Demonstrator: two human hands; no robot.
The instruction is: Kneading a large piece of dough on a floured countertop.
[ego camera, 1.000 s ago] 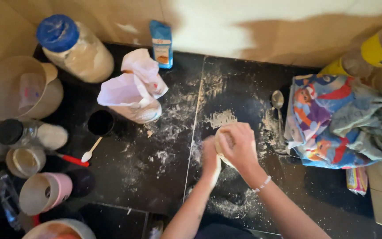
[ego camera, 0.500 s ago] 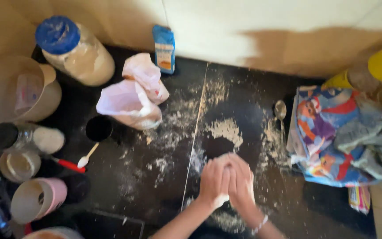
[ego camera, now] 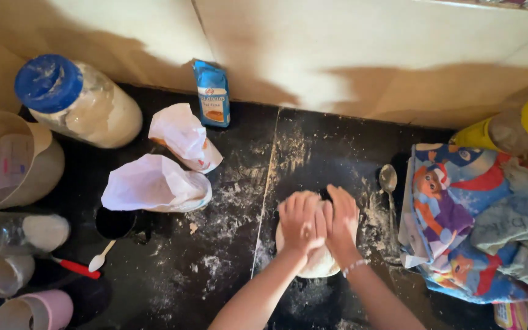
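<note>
A pale lump of dough (ego camera: 315, 261) lies on the dark, flour-dusted counter (ego camera: 227, 269). My left hand (ego camera: 301, 221) and my right hand (ego camera: 341, 219) press down on it side by side, fingers pointing away from me. The hands cover most of the dough; only its near edge shows. A thin bracelet sits on my right wrist.
A metal spoon (ego camera: 389, 186) lies right of the hands, beside a colourful cloth (ego camera: 478, 220). Two paper bags (ego camera: 160, 183), a small blue packet (ego camera: 212, 95), a blue-lidded jar (ego camera: 77, 101), a black cup (ego camera: 115, 222), a red-handled spoon (ego camera: 77, 266) and several containers stand at the left.
The hands drew the dough toward me, then pushed forward again and now press flat on it. The view has shifted slightly.
</note>
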